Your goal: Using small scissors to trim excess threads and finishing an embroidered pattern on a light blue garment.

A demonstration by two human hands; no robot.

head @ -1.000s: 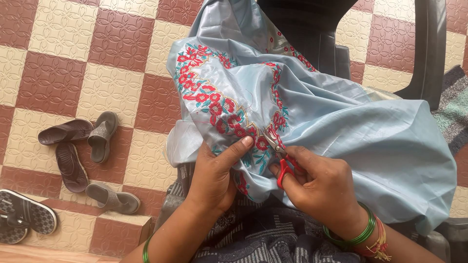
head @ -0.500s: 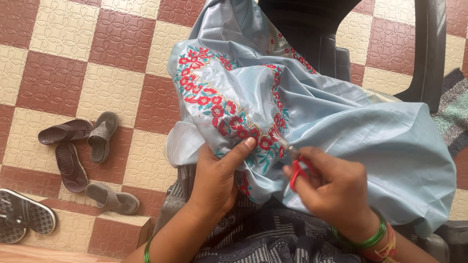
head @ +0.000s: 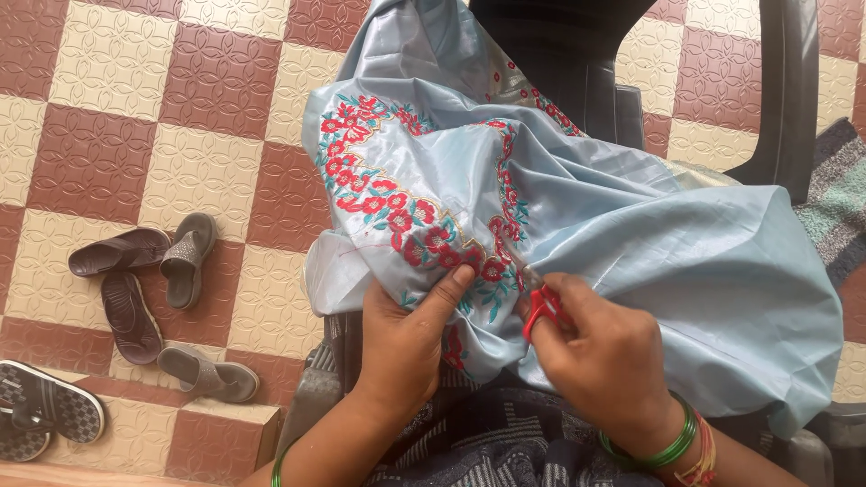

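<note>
Leftmost, sandals (head: 149, 280) lie scattered on the red-and-cream checked floor tiles (head: 108, 99), dark and grey pairs mixed, one black patterned sandal (head: 41, 410) at the lower edge.

Centre: pale blue cloth (head: 649, 243) heaped over the person's lap, spilling up and to the right. A curved band of red flower embroidery (head: 388, 203) with teal leaves runs across its near fold.

Left hand (head: 406, 338) rests on the cloth at the lower end of the embroidered band, fingers closed on a fold from beneath, thumb stretched flat on top and pressing the fabric down. A green bangle shows low on that forearm.

Right hand (head: 600, 361) just beside it, touching the cloth, fingers curled tight around small red-handled scissors (head: 541, 307); the metal tips point up-left into the embroidery near the left thumb. Whether the blades are parted, cannot tell. Green and red bangles (head: 672, 446) on that wrist.

Upper right: dark plastic chair (head: 577, 63) behind the cloth; a striped mat (head: 834, 203) at the far right edge.
</note>
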